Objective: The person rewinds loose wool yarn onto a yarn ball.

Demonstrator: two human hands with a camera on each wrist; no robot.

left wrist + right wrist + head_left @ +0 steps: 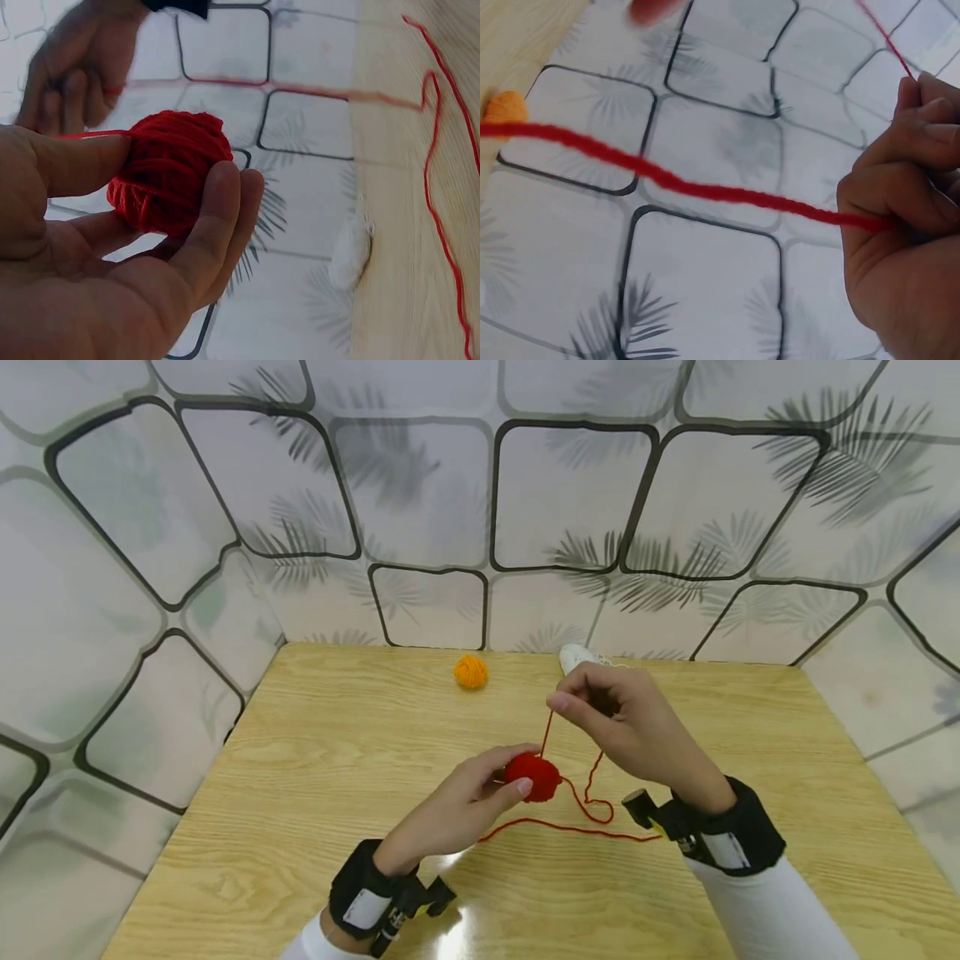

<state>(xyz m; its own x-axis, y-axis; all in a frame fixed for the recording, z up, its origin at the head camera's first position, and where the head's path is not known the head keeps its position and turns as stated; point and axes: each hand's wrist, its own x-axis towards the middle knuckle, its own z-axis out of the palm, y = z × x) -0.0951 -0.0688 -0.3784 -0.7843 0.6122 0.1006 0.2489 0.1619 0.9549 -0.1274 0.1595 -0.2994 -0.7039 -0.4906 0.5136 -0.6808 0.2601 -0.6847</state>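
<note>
A ball of red yarn [532, 777] is gripped by my left hand [468, 797], its thumb and fingers curled round it above the table. In the left wrist view the wound strands of the red ball [176, 169] show between thumb and fingertips. Up and to the right, my right hand [626, 718] pinches the red yarn strand [547, 732], which runs taut from the ball to its fingertips. From the curled lower fingers of the right hand [907, 195], the strand's other part [727, 193] hangs away toward the table.
Loose red yarn [570, 827] trails across the wooden table [337, 727]. An orange yarn ball [471, 672] sits near the back edge. A white ball [576, 657] lies at the back, partly behind the right hand. Patterned wall panels [570, 497] stand behind and at both sides.
</note>
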